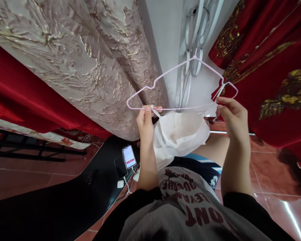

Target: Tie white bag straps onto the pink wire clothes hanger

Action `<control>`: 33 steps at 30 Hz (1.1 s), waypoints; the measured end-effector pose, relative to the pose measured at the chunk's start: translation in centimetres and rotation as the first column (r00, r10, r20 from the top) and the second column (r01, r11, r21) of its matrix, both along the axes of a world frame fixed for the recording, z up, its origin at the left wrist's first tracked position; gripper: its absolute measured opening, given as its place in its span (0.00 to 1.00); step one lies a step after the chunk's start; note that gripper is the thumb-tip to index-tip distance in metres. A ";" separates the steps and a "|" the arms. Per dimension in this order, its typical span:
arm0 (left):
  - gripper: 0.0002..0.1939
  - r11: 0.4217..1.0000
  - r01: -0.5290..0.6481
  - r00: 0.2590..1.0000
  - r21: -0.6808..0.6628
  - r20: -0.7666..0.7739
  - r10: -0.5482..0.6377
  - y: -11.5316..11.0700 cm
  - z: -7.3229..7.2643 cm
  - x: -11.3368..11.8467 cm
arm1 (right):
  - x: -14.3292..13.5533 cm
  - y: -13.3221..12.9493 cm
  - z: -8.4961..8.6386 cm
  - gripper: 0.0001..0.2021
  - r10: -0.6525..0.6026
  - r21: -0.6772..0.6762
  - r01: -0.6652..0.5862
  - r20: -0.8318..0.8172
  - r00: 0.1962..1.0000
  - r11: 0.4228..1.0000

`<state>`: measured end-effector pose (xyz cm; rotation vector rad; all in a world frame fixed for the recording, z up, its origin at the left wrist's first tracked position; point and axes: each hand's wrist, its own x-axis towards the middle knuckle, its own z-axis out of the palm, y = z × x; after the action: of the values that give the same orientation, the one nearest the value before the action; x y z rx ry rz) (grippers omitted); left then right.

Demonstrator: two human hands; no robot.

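Note:
A pale pink clothes hanger point(174, 69) hangs from a metal ring on the wall rack in front of me. Below its bottom bar droops a thin white garment with narrow straps point(182, 130), its top edge spread open. My left hand point(145, 124) is closed at the left end of the bar, pinching the bar and a strap end between thumb and fingers. On the other side, my right hand point(232, 113) pinches the garment's upper right corner. From there a white strap point(218, 92) runs up over the hanger's right notch.
A white wall rack point(188, 78) with loops stands behind the hanger. Embossed beige-gold fabric point(110, 63) hangs left, red cloth with gold embroidery point(278, 83) right. Lower left, a black glossy surface point(65, 194) carries a lit phone point(129, 156), a dark phone point(120, 167) and charging cables.

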<state>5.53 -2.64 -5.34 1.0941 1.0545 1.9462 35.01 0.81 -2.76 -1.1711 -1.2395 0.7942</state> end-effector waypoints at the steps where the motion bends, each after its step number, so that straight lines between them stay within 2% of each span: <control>1: 0.19 1.000 -0.003 1.000 -0.006 -0.012 0.002 0.0 0.0 0.0 | -0.1 0.3 0.2 0.15 -0.003 0.011 0.003 -0.004 1.000 1.000; 4: 0.20 1.000 -0.011 1.000 -0.014 -0.028 0.010 -0.2 0.0 0.1 | -0.5 1.3 0.6 0.15 -0.007 0.043 0.008 -0.037 0.999 0.999; 8: 0.20 0.999 -0.042 0.998 0.011 -0.043 0.043 -0.6 0.3 0.3 | -0.4 2.0 1.1 0.08 0.002 0.034 -0.003 0.041 0.999 0.999; 11: 0.20 0.998 -0.035 0.998 0.050 -0.050 0.038 -0.8 0.4 0.6 | -0.2 2.0 2.3 0.06 -0.022 0.102 0.014 0.080 0.997 0.995; 15: 0.19 0.997 -0.036 0.998 0.064 -0.041 0.039 -0.8 0.4 0.7 | 1.2 3.0 3.6 0.08 0.005 0.199 -0.019 0.073 0.997 0.980; 17: 0.19 0.997 -0.035 0.998 0.075 -0.043 0.038 -0.8 0.3 0.6 | 2.8 3.9 3.4 0.09 0.003 0.248 -0.018 0.061 0.998 0.968; 20: 0.19 0.995 -0.029 0.999 0.094 -0.027 0.032 -0.7 0.3 0.4 | 5.4 4.8 1.7 0.14 -0.093 0.310 0.094 -0.018 0.996 0.946; 22: 0.19 0.995 -0.026 1.000 0.094 -0.007 0.027 -0.7 0.4 0.4 | 6.2 4.6 0.1 0.12 -0.199 0.353 0.222 -0.102 0.975 0.909; 24: 0.18 0.995 -0.017 1.000 0.097 0.011 0.016 -0.6 0.4 0.4 | 5.7 3.9 -1.3 0.08 -0.308 0.414 0.357 -0.182 0.934 0.837; 26: 0.19 0.995 -0.012 1.000 0.102 0.012 0.011 -0.5 0.4 0.6 | 3.9 2.6 -2.0 0.05 -0.404 0.485 0.468 -0.236 0.884 0.739; 28: 0.20 0.995 -0.021 1.000 0.094 -0.001 0.021 -0.5 0.3 0.9 | 1.6 1.3 -1.9 0.03 -0.452 0.545 0.497 -0.227 0.863 0.675; 30: 0.21 0.997 -0.027 0.999 0.072 -0.017 0.028 -0.6 0.3 1.1 | -0.5 0.1 -1.1 0.04 -0.419 0.578 0.442 -0.182 0.889 0.686; 33: 0.20 0.999 -0.024 1.000 0.035 -0.019 0.025 -0.9 0.4 1.3 | -2.9 -1.0 0.2 0.07 -0.232 0.502 0.200 0.001 0.973 0.841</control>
<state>6.86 -3.51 -4.93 1.1260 1.0529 1.9834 32.13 -0.18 -2.59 -0.8872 -1.2395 0.2382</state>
